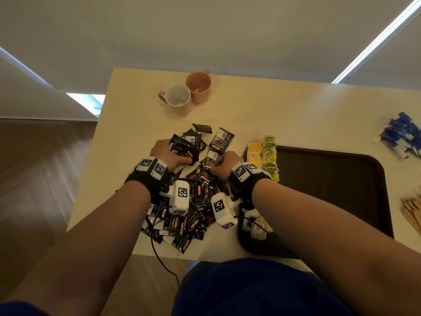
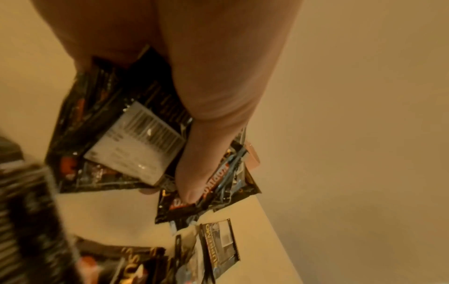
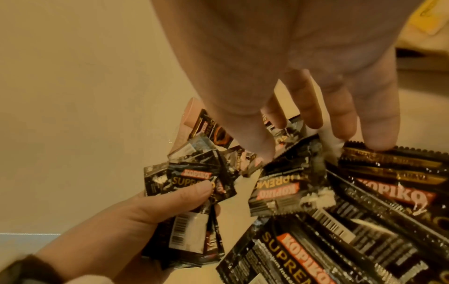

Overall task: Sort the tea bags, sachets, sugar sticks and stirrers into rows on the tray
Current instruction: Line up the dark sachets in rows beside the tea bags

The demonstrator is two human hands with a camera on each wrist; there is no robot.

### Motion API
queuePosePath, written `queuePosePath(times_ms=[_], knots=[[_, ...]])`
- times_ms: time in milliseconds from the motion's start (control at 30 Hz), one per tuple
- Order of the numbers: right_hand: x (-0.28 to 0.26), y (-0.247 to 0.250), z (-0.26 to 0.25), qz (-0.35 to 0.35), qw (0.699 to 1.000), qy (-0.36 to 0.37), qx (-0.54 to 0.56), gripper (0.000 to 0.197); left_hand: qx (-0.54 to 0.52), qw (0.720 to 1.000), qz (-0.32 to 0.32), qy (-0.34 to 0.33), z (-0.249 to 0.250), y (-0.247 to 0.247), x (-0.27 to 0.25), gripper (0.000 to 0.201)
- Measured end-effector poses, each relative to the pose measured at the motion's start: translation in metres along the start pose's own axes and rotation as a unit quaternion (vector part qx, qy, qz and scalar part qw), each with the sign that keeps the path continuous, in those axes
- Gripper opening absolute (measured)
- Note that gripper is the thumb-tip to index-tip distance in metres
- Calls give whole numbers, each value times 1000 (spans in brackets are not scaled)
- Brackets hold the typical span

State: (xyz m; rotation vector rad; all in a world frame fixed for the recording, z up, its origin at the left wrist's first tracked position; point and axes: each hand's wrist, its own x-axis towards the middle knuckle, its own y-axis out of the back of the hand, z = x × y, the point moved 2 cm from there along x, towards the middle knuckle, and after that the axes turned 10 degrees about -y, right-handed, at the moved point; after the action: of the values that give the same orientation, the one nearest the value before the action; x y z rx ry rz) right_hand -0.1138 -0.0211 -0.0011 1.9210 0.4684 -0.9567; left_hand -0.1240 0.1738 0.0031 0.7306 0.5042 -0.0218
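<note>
- The step in hand looks like gathering the black coffee sachets [image 1: 196,201], which lie in a loose heap on the counter [image 1: 284,110] just left of the dark tray [image 1: 330,179], at the near edge.
- The left hand [image 1: 167,155] grips a small stack of sachets [image 3: 187,217] at the far left of the heap, thumb curled over the top and fingers [image 2: 148,191] underneath.
- The right hand [image 1: 224,165] reaches down onto the heap beside it; its fingers [image 3: 379,123] are spread and slightly bent, tips touching sachets, with none plainly pinched yet.
- On the tray, yellow tea bags [image 1: 254,152] and yellow-green tubs [image 1: 270,156] sit in rows along its left edge; most of the tray floor is bare.
- Blue sugar sticks [image 1: 401,135] and wooden stirrers [image 1: 412,209] lie on the counter right of the tray, unsorted.
- Two mugs [image 1: 188,94] stand at the far side.
- Next, I judge, the right hand should pinch one sachet and pass it to the left hand's stack, squaring edges before a row is laid on the tray.
</note>
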Motion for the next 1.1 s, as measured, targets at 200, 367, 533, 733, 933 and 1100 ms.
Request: queuePosePath(times_ms=[200, 367, 533, 733, 933, 1100], knots=[[-6, 4, -6, 36, 998, 13, -58, 30, -30, 997, 60, -36, 18, 24, -5, 42], [-29, 32, -17, 118, 986, 113, -43, 37, -86, 988, 97, -90, 48, 47, -18, 36], [-51, 72, -19, 43, 940, 160, 297, 57, -204, 974, 22, -95, 83, 30, -52, 38], [-62, 93, 4, 44, 947, 205, 243, 31, -255, 962, -61, -81, 102, -12, -70, 45], [-79, 102, 46, -60, 936, 157, 309, 24, -255, 958, -101, -87, 121, -42, -83, 37], [-89, 124, 81, -101, 950, 156, 253, 30, -282, 950, -99, -92, 141, -71, -91, 43]])
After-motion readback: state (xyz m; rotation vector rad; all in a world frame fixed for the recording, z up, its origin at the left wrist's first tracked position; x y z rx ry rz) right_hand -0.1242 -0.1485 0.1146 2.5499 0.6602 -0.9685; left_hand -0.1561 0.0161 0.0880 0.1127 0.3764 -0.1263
